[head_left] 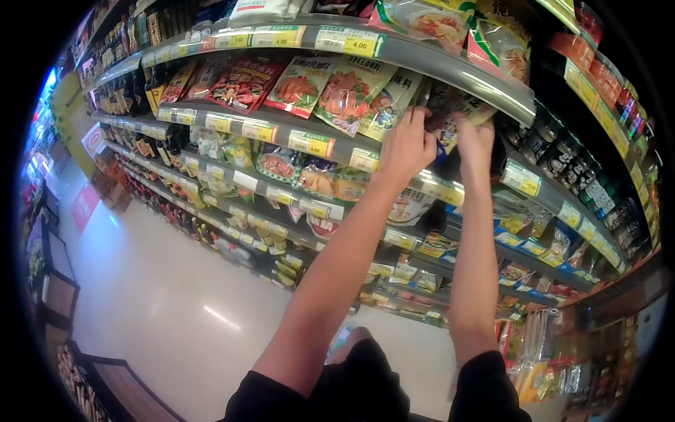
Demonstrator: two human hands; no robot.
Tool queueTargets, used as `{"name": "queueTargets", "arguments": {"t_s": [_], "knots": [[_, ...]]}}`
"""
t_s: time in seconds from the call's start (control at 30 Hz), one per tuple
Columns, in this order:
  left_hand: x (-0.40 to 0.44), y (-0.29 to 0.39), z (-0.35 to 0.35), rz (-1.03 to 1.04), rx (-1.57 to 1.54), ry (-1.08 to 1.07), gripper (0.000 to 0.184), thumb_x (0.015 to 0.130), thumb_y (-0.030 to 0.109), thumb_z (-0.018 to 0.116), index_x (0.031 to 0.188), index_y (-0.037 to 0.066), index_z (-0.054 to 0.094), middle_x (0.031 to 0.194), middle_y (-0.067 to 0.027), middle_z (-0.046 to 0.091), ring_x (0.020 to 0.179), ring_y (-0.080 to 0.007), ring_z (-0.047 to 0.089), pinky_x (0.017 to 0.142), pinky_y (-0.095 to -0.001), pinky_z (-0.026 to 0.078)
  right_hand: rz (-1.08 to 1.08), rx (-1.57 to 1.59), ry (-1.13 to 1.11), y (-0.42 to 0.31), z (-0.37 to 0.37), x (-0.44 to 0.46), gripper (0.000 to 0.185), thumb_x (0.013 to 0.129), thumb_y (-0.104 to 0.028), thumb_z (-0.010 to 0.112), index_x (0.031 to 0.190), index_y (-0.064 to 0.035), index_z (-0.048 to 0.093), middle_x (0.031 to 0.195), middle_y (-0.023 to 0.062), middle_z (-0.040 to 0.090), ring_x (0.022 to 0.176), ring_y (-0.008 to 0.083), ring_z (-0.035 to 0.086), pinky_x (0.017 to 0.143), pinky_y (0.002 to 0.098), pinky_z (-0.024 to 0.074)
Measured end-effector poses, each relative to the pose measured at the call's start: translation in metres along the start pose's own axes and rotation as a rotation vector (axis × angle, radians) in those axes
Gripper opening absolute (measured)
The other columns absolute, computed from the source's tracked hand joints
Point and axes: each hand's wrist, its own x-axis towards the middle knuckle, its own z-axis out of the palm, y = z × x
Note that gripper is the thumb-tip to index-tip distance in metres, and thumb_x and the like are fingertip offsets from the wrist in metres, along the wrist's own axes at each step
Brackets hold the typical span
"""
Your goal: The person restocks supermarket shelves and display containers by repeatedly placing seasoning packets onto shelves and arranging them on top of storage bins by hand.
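Both my hands reach into a shelf row of seasoning packets. My right hand point(475, 144) pinches the upper right part of a dark, purple-and-yellow seasoning packet point(446, 128), which leans on the shelf. My left hand point(409, 146) is just left of it, fingers curled at the packets' edges; what they grip is hidden. Beside the left hand stands a pale green-yellow packet point(380, 112). Further left are an orange-and-green packet point(351, 91), a white-and-red packet point(301, 84) and a red packet point(246, 81).
Price labels line the shelf edge point(309, 143). Larger bags point(429, 24) lie on the shelf above, whose lip point(485, 81) overhangs my hands. Jars point(562, 158) stand to the right. Lower shelves hold more packets point(316, 176). The pale floor point(169, 281) runs along the left.
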Motion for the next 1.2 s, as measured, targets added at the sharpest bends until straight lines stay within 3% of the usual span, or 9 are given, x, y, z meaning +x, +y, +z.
{"name": "queueTargets", "arguments": {"t_s": [0.03,0.3,0.5,0.57,0.7,0.73,0.8,1.0,1.2], "knots": [[0.000,-0.001,-0.002,0.009,-0.031,0.015,0.023,0.080,0.007,0.050,0.102,0.001,0.053,0.094,-0.0178,0.057,0.079,-0.0341,0.060,0.070,-0.0425,0.049,-0.027,0.125,-0.016,-0.006,-0.001,-0.003,0.033,0.079,-0.008,0.063,0.109,0.0009,0.055,0.098,0.0075,0.062,0.086,0.0132,0.056,0.078,0.0277,0.0438],[0.001,-0.012,-0.012,0.179,-0.453,0.359,0.019,0.086,0.014,0.048,0.095,-0.002,0.053,0.087,-0.0131,0.051,0.075,-0.0235,0.053,0.067,-0.0321,0.043,0.280,0.626,-0.022,-0.062,-0.011,-0.049,0.033,0.086,-0.007,0.058,0.117,-0.0005,0.051,0.105,0.0118,0.063,0.089,0.0202,0.065,0.075,0.0338,0.0548],[-0.061,0.023,-0.077,0.159,-0.679,0.095,0.026,0.076,0.004,0.055,0.102,-0.001,0.051,0.091,-0.0091,0.052,0.085,-0.0177,0.055,0.077,-0.0296,0.046,0.451,0.539,-0.047,-0.084,-0.041,-0.110,0.042,0.081,-0.001,0.061,0.121,0.0023,0.048,0.111,0.0131,0.061,0.093,0.0210,0.065,0.079,0.0338,0.0549],[-0.127,0.034,-0.107,-0.168,-0.946,0.013,0.045,0.073,0.006,0.058,0.115,0.002,0.043,0.108,-0.0087,0.045,0.095,-0.0180,0.052,0.085,-0.0302,0.044,0.553,0.497,-0.082,-0.071,-0.062,-0.159,0.050,0.075,-0.002,0.068,0.121,0.0033,0.049,0.112,0.0135,0.061,0.093,0.0213,0.063,0.081,0.0328,0.0534],[-0.296,-0.003,-0.160,-0.601,-0.957,-0.401,0.044,0.083,0.015,0.062,0.120,0.003,0.043,0.111,-0.0048,0.048,0.103,-0.0141,0.049,0.087,-0.0284,0.044,0.984,0.453,-0.370,-0.002,-0.102,-0.279,0.058,0.069,0.002,0.075,0.122,-0.0001,0.051,0.113,0.0109,0.061,0.101,0.0212,0.060,0.090,0.0355,0.0483],[-0.312,0.020,-0.180,-0.961,-1.060,-0.560,0.043,0.089,0.017,0.060,0.126,0.001,0.046,0.116,-0.0056,0.054,0.105,-0.0145,0.051,0.091,-0.0302,0.043,1.107,0.449,-0.502,0.010,-0.104,-0.306,0.056,0.071,0.003,0.074,0.122,-0.0006,0.051,0.114,0.0104,0.061,0.102,0.0205,0.059,0.090,0.0344,0.0476],[-0.356,0.039,-0.210,-1.200,-0.775,-0.869,0.042,0.093,0.020,0.057,0.129,0.001,0.048,0.120,-0.0069,0.057,0.108,-0.0149,0.052,0.094,-0.0308,0.042,1.183,0.481,-0.652,0.034,-0.099,-0.361,0.052,0.077,-0.001,0.070,0.125,-0.0008,0.050,0.115,0.0101,0.061,0.104,0.0195,0.058,0.090,0.0328,0.0461],[-0.419,0.082,-0.263,-1.383,-0.789,-0.425,0.040,0.094,0.028,0.056,0.124,0.001,0.052,0.114,-0.0060,0.059,0.106,-0.0142,0.052,0.091,-0.0284,0.043,1.229,0.544,-1.037,0.100,-0.101,-0.484,0.049,0.083,-0.011,0.068,0.126,-0.0008,0.047,0.116,0.0071,0.058,0.102,0.0153,0.055,0.091,0.0306,0.0424],[-0.429,0.120,-0.271,-1.229,-0.480,-0.129,0.046,0.092,0.035,0.057,0.123,0.001,0.053,0.110,-0.0094,0.062,0.101,-0.0168,0.056,0.090,-0.0302,0.044,1.146,0.498,-1.250,0.070,-0.056,-0.460,0.041,0.080,-0.011,0.070,0.116,0.0002,0.054,0.100,0.0060,0.063,0.086,0.0154,0.061,0.076,0.0278,0.0498]]}}
